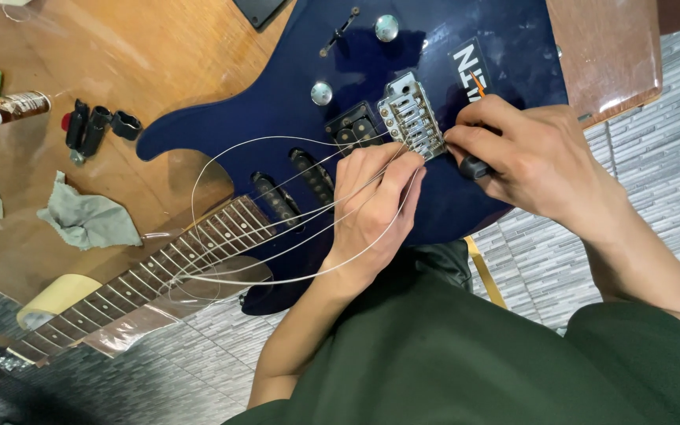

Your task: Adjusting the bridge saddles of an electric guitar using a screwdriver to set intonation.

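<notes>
- The left hand [373, 201] pinches loose guitar strings [230, 212] over the blue guitar [277, 102].
- The right hand [533, 161] grips a black tool [474, 167] beside the silver bridge [412, 118].

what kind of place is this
Likely a guitar repair bench: a blue electric guitar with slack strings lies on a wooden table, beside a rag and small bottle.

- I look down on a wooden table [143, 47] with a warm brown, glossy top that reflects soft light.
- Its right corner [631, 71] looks redder and rounded.
- Under and around the table I see a floor [655, 181] of narrow grey tiles laid in staggered strips.
- The light is even, and I see no hard shadows.
</notes>
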